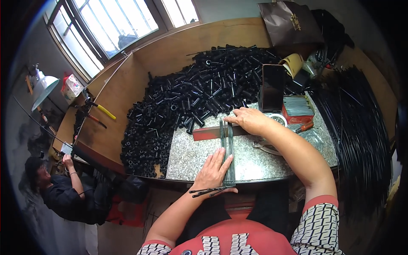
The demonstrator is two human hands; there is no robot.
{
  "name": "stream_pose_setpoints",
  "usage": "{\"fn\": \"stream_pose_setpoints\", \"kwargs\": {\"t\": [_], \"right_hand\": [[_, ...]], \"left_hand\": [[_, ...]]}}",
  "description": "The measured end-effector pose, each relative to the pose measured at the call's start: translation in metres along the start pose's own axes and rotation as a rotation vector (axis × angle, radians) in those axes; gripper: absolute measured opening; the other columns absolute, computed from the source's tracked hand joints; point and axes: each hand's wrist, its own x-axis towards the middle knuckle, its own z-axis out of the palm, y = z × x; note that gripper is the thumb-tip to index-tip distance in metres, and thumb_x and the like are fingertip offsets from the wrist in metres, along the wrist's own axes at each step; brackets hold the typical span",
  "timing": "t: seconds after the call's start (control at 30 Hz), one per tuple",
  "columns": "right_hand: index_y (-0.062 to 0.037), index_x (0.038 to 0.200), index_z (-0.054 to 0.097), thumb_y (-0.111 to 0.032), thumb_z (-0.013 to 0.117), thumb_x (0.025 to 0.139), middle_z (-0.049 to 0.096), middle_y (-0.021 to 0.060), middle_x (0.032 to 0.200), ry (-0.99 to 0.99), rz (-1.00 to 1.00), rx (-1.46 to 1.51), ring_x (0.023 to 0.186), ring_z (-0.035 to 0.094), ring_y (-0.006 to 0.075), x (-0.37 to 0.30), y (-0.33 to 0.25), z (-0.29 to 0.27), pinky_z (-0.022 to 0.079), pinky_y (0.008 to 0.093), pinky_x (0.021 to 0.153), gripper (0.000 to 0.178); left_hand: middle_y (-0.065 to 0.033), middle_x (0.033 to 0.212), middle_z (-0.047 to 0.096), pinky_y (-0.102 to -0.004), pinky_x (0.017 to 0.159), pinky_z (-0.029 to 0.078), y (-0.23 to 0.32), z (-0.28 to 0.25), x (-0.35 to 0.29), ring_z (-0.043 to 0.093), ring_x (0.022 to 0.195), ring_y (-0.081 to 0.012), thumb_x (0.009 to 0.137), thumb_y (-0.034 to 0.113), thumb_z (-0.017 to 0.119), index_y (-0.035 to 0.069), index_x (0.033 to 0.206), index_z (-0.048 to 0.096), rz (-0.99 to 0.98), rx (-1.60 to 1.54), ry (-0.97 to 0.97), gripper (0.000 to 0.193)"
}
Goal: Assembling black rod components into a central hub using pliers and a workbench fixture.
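A bundle of several thin dark metal rods point(229, 146) runs away from me across the speckled work slab point(182, 157) and over a reddish bar point(206, 133). Over the near part of the bundle lie the long fingers of my left hand point(210, 171), its thumb low by the slab's front edge, so the rods are held between them. Thicker black ends point(208, 192) stick out leftward over that wrist. At the far ends of the rods, my right hand point(251, 120) has its fingers closed on them above the bar. Its fingertips are partly hidden.
Black tubular parts point(204, 89) are heaped behind and left. Beyond the bar stand a dark phone-like slab point(272, 87) and a red box of thin pieces point(298, 109). Pliers point(267, 147) and an orange-handled tool point(304, 127) lie rightward, near long black rods point(361, 127). Another person point(70, 191) sits left.
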Motion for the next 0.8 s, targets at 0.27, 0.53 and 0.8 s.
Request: {"fn": "stream_pose_setpoints", "kwargs": {"t": [0.27, 0.53, 0.8], "right_hand": [[-0.0228, 0.127, 0.057, -0.016, 0.046, 0.089, 0.06, 0.0099, 0.107, 0.102, -0.034, 0.023, 0.1, 0.059, 0.0267, -0.004, 0.004, 0.004, 0.05, 0.0381, 0.084, 0.04], [-0.0214, 0.13, 0.055, -0.015, 0.047, 0.092, 0.058, 0.0088, 0.103, -0.03, 0.02, -0.006, 0.099, 0.058, 0.0252, -0.004, -0.005, -0.013, 0.05, 0.035, 0.084, 0.04], [-0.0169, 0.131, 0.051, -0.003, 0.047, 0.087, 0.056, 0.0098, 0.098, -0.029, 0.017, -0.009, 0.098, 0.059, 0.0268, -0.003, -0.011, -0.015, 0.049, 0.0367, 0.087, 0.047]], "left_hand": [[-0.0321, 0.142, 0.033, -0.0506, 0.11, 0.026, -0.005, 0.002, -0.002, 0.031, 0.135, -0.0441, 0.069, 0.069, 0.061, 0.0, 0.141, 0.035, 0.023, -0.001, -0.004, 0.103], [-0.0302, 0.143, 0.034, -0.0486, 0.108, 0.03, -0.004, 0.003, -0.003, 0.032, 0.136, -0.0408, 0.086, 0.023, 0.052, 0.002, 0.141, 0.037, 0.01, 0.009, 0.036, 0.061], [-0.0279, 0.144, 0.035, -0.0483, 0.108, 0.03, -0.011, 0.01, -0.005, 0.034, 0.136, -0.0391, 0.086, 0.013, 0.047, 0.003, 0.141, 0.037, 0.014, 0.088, 0.018, 0.057]]}}
